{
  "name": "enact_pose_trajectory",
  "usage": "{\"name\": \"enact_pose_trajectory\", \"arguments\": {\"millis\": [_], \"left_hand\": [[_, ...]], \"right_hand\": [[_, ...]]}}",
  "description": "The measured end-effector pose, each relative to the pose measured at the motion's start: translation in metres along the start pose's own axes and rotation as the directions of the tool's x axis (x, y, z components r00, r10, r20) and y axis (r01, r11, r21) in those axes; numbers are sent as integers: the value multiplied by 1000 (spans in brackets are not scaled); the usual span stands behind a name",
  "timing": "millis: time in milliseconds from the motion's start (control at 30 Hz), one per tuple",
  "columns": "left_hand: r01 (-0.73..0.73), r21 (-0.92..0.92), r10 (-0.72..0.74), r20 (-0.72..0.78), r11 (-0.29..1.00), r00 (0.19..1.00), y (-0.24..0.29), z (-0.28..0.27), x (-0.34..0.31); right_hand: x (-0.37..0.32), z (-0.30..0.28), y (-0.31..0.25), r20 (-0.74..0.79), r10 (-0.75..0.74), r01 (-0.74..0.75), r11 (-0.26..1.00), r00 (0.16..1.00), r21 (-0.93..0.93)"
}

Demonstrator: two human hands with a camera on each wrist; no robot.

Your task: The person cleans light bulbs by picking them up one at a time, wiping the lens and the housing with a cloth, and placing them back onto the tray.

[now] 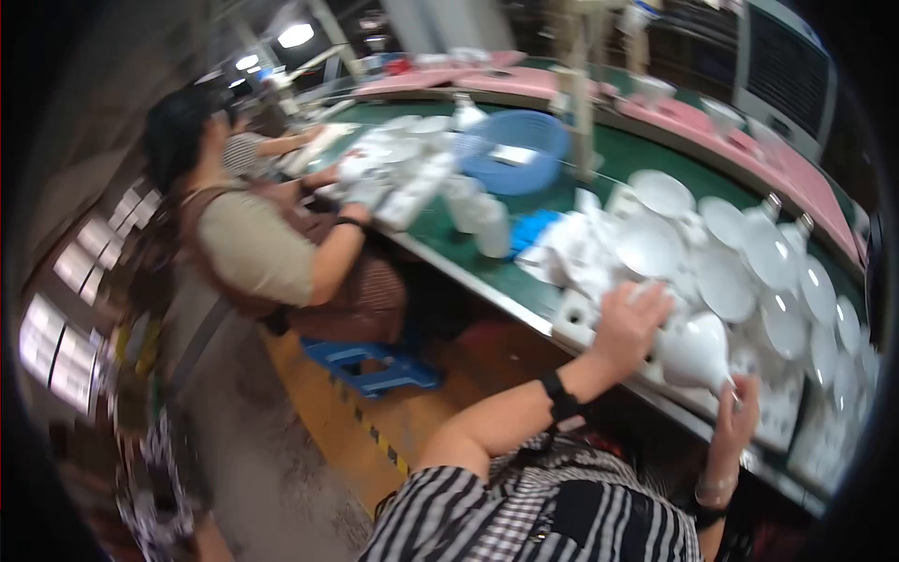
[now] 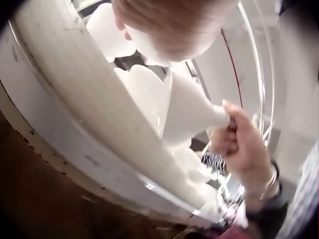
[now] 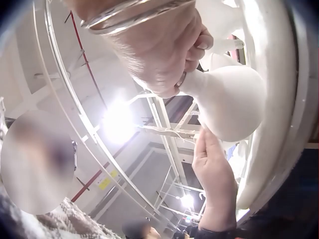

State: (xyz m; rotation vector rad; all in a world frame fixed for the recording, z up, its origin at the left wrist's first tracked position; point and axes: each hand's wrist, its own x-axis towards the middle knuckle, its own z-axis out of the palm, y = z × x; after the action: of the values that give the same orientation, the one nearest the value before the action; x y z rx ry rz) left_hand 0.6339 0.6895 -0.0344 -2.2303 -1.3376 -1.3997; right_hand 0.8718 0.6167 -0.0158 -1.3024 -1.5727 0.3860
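My right hand point(image 1: 738, 412) grips a white light bulb point(image 1: 695, 351) by its narrow metal-ended neck. The bulb's wide rounded body points away from that hand, over the table's front edge. In the right wrist view the curled fingers point(image 3: 194, 55) close round the neck of the bulb point(image 3: 232, 102). My left hand point(image 1: 626, 328) is beside the bulb's wide end, its fingertips over something white. Seen from the right wrist, the left hand point(image 3: 214, 174) reaches up close to the bulb's side, with part of its fingers hidden behind it. I cannot tell whether it grasps anything.
Many white bulbs point(image 1: 721, 281) stand in white holed trays point(image 1: 573, 318) along the green table point(image 1: 487, 267). White cloths point(image 1: 571, 248), a blue cloth point(image 1: 536, 232) and a blue basket point(image 1: 552, 140) lie farther left. Another person point(image 1: 262, 234) sits at the table's left.
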Motion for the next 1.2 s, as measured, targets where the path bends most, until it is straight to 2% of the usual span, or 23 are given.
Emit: {"name": "enact_pose_trajectory", "arguments": {"millis": [67, 100, 133, 167, 233, 300, 367, 400, 433, 500, 567, 633, 667, 700, 767, 800, 833, 900, 933, 1033, 1133, 1167, 1200], "left_hand": [[-39, -95, 35, -39, 995, 999, 13, -10, 3], [-121, -107, 119, -22, 987, 993, 26, -7, -1], [-147, -192, 171, 114, 970, 979, 39, -9, -4], [-190, -169, 206, 80, 967, 975, 54, -11, -4], [-92, -292, 138, 142, 952, 980, 67, -26, 3], [-91, -274, 126, 115, 957, 985, 64, -19, 5], [-87, -261, 114, 89, 961, 990, 60, -16, 6], [-58, -293, 104, 145, 954, 984, 58, -17, 8], [-25, -323, 95, 202, 946, 975, 55, -18, 9], [20, -366, 41, 159, 931, 986, 48, -21, 12], [65, -413, -15, 123, 908, 992, 40, -23, 11], [382, -576, -337, 189, 723, 922, 33, -22, 7], [454, -831, -414, 308, 321, 857, 32, -11, 3], [460, -832, -403, 324, 309, 856, 33, -14, 5], [587, -784, -327, 619, -202, 714, 32, -23, 5], [616, -759, -311, 649, -211, 694, 34, -19, 1], [632, -742, -295, 669, -223, 682, 37, -18, -1], [636, -737, -279, 675, -227, 683, 43, -16, -4], [638, -739, -278, 673, -217, 685, 44, -15, -5], [672, -661, -271, 750, -333, 603, 49, -17, -4], [676, -693, -330, 718, -250, 613, 47, -6, -10], [699, -680, -341, 726, -223, 597, 48, -2, -12], [719, -665, -359, 734, -204, 577, 50, -4, -12]], "right_hand": [[1, 1, -3, 25, 33, -33, 999, 999, 13], [1, 1, -6, 27, 55, -56, 998, 998, 10], [3, 2, -8, 44, 34, -33, 999, 998, -32], [2, 7, -10, 50, 25, -24, 999, 998, -24], [0, 17, -16, -56, -114, 108, 988, 992, -109], [1, 18, -21, -15, -80, 78, 993, 997, -92], [1, 20, -33, 101, -175, 182, 981, 979, -64], [5, 16, -31, 164, -207, 221, 973, 965, -72], [8, 16, -34, 163, -215, 229, 971, 963, -69], [16, 17, -41, 196, -348, 359, 933, 917, -22], [11, 10, -22, 214, -302, 326, 941, 929, -87], [8, 13, -12, -10, -168, 168, 970, 986, 178], [9, 5, 3, 137, -65, 10, 931, 988, 365], [9, 6, -10, 126, -50, 2, 935, 991, 355], [9, 12, -39, 247, 50, -207, 718, 968, 665], [2, 11, -34, 321, 124, -323, 640, 939, 697], [-1, 12, -33, 310, 151, -332, 639, 939, 694], [2, 13, -32, 298, 305, -421, 748, 904, 512], [-1, 11, -32, 350, 173, -371, 670, 921, 644], [1, 14, -31, 389, 208, -419, 677, 898, 605], [-1, 18, -13, 413, 211, -455, 566, 886, 688], [-5, 20, -5, 425, 267, -502, 480, 865, 720], [-5, 19, -4, 444, 313, -543, 461, 840, 702]]}}
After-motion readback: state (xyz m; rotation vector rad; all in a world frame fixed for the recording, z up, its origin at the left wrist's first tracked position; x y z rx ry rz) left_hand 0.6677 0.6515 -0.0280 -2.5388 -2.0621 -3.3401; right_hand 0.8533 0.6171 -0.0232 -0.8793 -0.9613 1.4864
